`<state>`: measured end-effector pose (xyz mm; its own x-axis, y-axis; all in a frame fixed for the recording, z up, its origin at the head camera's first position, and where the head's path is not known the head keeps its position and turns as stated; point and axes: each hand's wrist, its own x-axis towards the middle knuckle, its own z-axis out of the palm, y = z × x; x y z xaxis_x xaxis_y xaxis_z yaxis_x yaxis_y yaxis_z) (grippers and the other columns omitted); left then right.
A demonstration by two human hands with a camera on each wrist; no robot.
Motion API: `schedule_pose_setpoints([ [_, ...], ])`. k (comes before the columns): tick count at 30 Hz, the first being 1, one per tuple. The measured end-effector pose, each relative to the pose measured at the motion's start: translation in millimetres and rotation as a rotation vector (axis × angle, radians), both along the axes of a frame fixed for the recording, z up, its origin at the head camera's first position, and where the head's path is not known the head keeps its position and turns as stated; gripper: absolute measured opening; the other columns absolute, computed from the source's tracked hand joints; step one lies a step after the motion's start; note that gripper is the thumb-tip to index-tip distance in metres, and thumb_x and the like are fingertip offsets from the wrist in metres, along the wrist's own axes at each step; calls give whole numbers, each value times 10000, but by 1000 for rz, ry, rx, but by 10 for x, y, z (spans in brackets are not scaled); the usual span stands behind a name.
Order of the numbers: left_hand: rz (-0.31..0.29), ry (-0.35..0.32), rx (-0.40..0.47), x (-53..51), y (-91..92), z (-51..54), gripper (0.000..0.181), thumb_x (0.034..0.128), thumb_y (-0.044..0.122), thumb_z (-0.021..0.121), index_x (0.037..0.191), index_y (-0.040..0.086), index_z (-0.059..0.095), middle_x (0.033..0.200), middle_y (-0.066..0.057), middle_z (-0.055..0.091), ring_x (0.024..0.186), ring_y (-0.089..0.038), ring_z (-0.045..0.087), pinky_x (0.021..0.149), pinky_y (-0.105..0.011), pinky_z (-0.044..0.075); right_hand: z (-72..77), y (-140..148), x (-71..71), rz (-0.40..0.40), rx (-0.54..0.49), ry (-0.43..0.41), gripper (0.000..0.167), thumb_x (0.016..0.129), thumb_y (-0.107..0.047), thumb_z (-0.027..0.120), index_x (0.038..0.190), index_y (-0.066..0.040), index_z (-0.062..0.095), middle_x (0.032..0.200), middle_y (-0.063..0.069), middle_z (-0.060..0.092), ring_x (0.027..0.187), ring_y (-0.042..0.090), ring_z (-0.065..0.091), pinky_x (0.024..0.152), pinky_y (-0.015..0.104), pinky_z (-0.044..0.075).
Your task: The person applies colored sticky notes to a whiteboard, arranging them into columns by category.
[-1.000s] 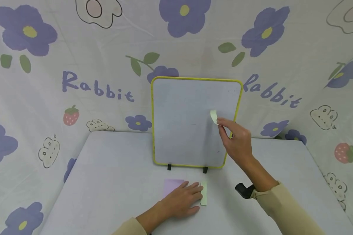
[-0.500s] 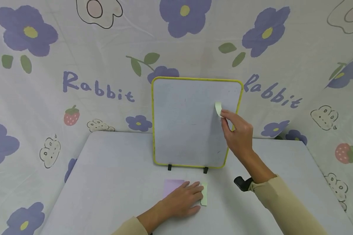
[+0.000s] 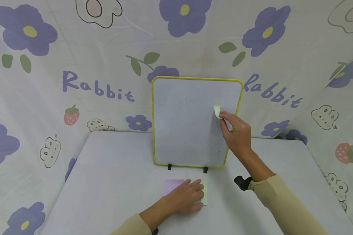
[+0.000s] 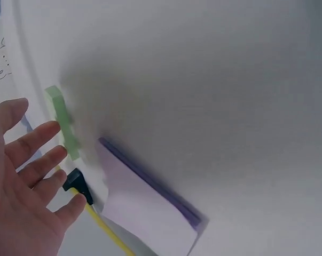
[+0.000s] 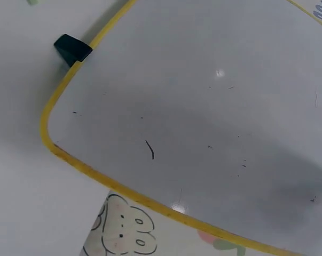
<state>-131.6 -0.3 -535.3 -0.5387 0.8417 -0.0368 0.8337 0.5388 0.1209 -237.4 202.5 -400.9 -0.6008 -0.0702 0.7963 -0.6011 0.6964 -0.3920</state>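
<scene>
Pale green note [image 3: 217, 110] pinched by its lower end, my right hand [image 3: 237, 133] is higher before the whiteboard [image 3: 182, 130] than a second ago, so sticking it seems near; whether it touches, I can't tell. My left hand [image 3: 185, 197], fingers slightly apart, has edged toward the green pad [image 3: 205, 195].

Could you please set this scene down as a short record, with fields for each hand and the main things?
Right hand: pinches a pale green slip by its lower end
Slip: curved; contact with the whiteboard unclear
Left hand: fingers extended, at the green pad
Whiteboard: yellow-framed, standing on black feet
Purple pad: on the white table, partly hidden by the left hand in the head view
</scene>
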Motion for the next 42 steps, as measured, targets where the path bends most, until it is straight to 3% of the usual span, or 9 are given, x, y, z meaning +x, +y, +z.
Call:
schedule_pose_setpoints([
  [6,29,-28,44,-118,19,184,260,1010,288,544,1182,188,712,1322,-7,616,1282,-152,535,977,-335,466,-3,16,-12,-14,26,-30,170,877,37,695,1041,56,739,1104,161,730,1036,325,698,885,468,542],
  [11,75,-60,151,-394,16,567,256,990,195,569,1186,138,722,1202,10,687,1091,-109,644,883,-283,511,-6,26,-21,-21,40,-36,165,879,35,690,1035,53,741,1096,162,732,1029,328,699,881,473,541],
  [16,146,101,325,-693,13,1089,276,919,43,568,1130,77,742,1114,-28,719,929,-145,687,757,-275,542,-29,22,-43,-16,42,-24,159,870,45,698,1023,51,745,1083,159,735,1016,329,704,859,475,550],
  [21,218,298,442,-909,45,1387,320,925,21,561,1213,42,698,1213,-78,689,1071,-201,675,820,-319,553,-38,16,-55,-6,59,-17,162,871,41,707,1029,60,740,1088,171,732,1023,327,703,847,468,557],
  [25,212,373,447,-1035,108,1483,427,937,13,530,1358,24,598,1384,-92,596,1189,-215,623,844,-316,539,-41,17,-63,-2,62,-5,167,867,44,713,1031,61,739,1086,176,731,1018,332,704,843,462,559],
  [31,204,426,353,-1159,193,1557,496,950,27,495,1445,45,511,1510,-54,477,1159,-205,625,702,-329,510,-50,4,-78,9,77,9,159,875,45,698,1027,62,742,1073,179,733,1005,327,708,843,458,560],
  [36,206,405,261,-1212,246,1614,526,960,64,505,1484,78,467,1552,-9,423,855,-222,660,645,-323,488,-52,18,-75,-1,86,-8,197,872,43,702,1065,61,737,1105,177,726,1028,324,701,855,459,556],
  [39,203,389,211,-1222,267,1633,540,974,87,500,1510,90,427,1574,9,385,623,-192,568,591,-298,456,-54,29,-72,0,90,-8,211,872,43,702,1080,60,734,1121,177,721,1038,326,697,862,460,554],
  [42,215,380,171,-1227,284,1633,543,990,114,489,1525,101,400,1588,28,358,533,-164,472,561,-288,431,-64,38,-71,-1,86,-2,209,868,40,706,1074,53,739,1122,168,723,1032,329,698,862,468,551],
])
